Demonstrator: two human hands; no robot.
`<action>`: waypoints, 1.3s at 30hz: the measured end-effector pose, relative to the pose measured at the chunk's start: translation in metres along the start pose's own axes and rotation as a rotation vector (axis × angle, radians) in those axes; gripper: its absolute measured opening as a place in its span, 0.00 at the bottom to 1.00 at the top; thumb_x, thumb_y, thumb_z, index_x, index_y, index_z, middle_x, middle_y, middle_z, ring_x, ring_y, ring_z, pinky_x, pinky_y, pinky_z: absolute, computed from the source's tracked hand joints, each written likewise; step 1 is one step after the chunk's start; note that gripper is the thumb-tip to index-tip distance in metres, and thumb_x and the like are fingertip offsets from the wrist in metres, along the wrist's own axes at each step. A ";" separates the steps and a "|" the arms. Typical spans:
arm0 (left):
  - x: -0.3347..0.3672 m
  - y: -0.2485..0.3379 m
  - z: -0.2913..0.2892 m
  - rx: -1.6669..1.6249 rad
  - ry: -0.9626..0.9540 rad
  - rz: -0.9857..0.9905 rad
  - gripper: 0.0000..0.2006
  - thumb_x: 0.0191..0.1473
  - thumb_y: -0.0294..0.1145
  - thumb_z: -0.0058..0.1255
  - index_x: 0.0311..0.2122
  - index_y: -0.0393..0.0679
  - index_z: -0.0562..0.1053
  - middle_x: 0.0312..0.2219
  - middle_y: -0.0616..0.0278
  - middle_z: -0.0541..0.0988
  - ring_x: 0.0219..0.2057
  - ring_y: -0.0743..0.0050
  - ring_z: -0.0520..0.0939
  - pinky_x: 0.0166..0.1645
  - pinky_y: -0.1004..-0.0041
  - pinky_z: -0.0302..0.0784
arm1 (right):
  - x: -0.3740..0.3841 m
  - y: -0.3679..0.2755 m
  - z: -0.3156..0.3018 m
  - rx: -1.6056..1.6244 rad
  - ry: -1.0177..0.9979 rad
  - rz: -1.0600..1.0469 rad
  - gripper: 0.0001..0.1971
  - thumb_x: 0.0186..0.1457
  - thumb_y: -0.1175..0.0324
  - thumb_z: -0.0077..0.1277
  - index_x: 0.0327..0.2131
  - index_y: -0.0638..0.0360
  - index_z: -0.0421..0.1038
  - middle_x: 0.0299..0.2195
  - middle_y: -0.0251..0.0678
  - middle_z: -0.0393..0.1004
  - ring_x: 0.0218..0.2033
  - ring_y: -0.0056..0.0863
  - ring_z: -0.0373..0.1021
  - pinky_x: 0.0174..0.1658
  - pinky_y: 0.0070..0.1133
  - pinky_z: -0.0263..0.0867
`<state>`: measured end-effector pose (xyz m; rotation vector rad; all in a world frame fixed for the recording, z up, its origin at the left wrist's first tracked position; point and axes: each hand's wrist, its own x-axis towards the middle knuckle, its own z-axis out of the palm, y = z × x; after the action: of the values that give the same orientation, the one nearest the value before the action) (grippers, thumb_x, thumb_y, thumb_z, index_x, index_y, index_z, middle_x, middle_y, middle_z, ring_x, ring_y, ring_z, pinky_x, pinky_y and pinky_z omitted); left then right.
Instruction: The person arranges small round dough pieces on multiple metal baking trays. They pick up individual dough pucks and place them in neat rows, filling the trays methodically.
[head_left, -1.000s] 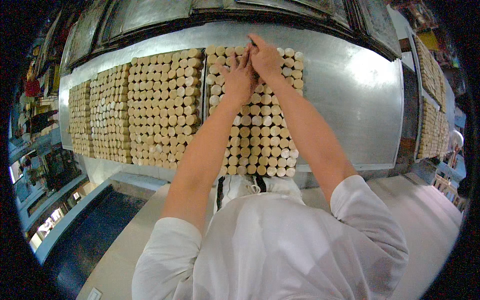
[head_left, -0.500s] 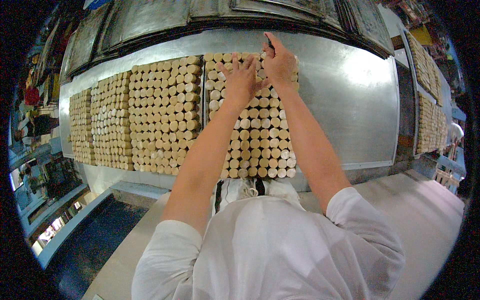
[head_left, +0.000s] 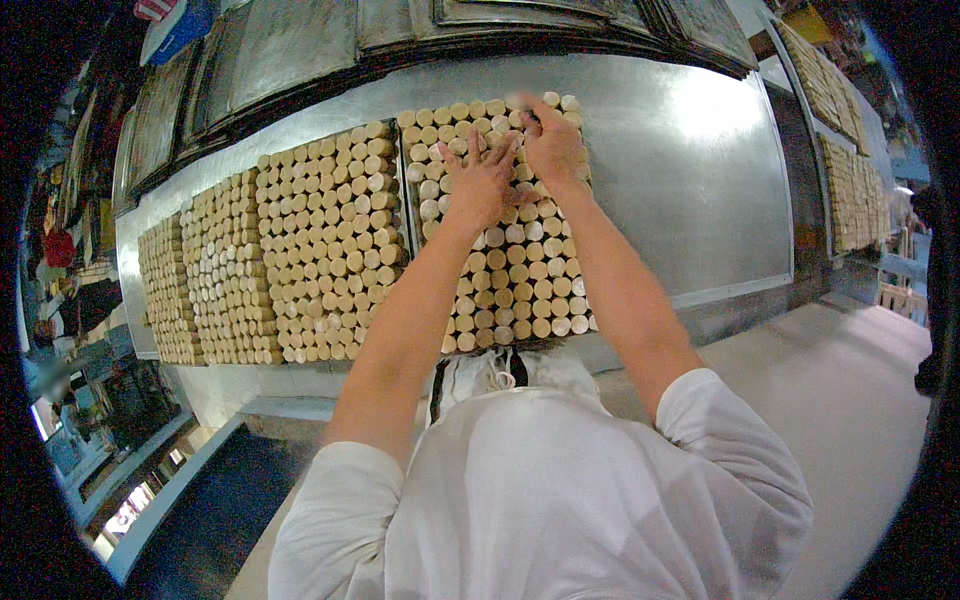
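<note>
Small pale round dough pieces [head_left: 510, 270] lie packed in tight rows on a steel table [head_left: 690, 190]. Both my arms reach out over the nearest block of rows. My left hand [head_left: 482, 180] lies flat on the pieces near the block's far end, fingers spread. My right hand [head_left: 550, 145] is just right of it at the far right corner of the block, fingers bent down onto the pieces. Whether its fingertips pinch one piece is hidden by the hand itself. My white shirt [head_left: 560, 490] fills the lower middle.
More blocks of the same round pieces [head_left: 325, 240] run to the left on the table. Dark metal trays [head_left: 300, 50] stand along the far edge. A second rack of pieces [head_left: 850, 190] is at the right. A pale floor [head_left: 850, 400] lies lower right.
Both hands have shifted slightly along the far end of the block; my right hand, earlier raised with a finger lifted, now presses down on the pieces.
</note>
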<state>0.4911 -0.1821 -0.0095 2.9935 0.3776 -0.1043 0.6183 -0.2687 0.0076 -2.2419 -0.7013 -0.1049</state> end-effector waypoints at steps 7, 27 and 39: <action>-0.015 0.003 0.008 -0.014 -0.013 -0.010 0.40 0.59 0.65 0.50 0.69 0.48 0.65 0.69 0.65 0.63 0.73 0.42 0.53 0.65 0.16 0.34 | -0.031 -0.019 -0.008 -0.081 -0.321 0.160 0.19 0.63 0.68 0.52 0.56 0.43 0.76 0.38 0.46 0.82 0.39 0.48 0.78 0.41 0.35 0.74; 0.040 0.020 0.002 -0.052 -0.070 -0.090 0.42 0.59 0.69 0.47 0.71 0.51 0.62 0.71 0.68 0.60 0.73 0.42 0.53 0.65 0.17 0.39 | 0.044 0.018 0.002 -0.202 -0.245 -0.063 0.17 0.64 0.61 0.54 0.56 0.46 0.76 0.39 0.44 0.84 0.40 0.48 0.80 0.42 0.39 0.74; 0.077 0.019 0.013 0.020 0.091 -0.174 0.46 0.57 0.70 0.48 0.72 0.51 0.58 0.71 0.68 0.60 0.73 0.44 0.54 0.64 0.16 0.42 | 0.085 0.037 0.010 0.309 -0.103 -0.038 0.16 0.62 0.64 0.56 0.53 0.47 0.77 0.40 0.44 0.83 0.41 0.47 0.79 0.42 0.35 0.74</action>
<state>0.5697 -0.1835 -0.0268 2.9864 0.6509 0.0130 0.7079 -0.2437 0.0003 -1.9486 -0.7601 0.0956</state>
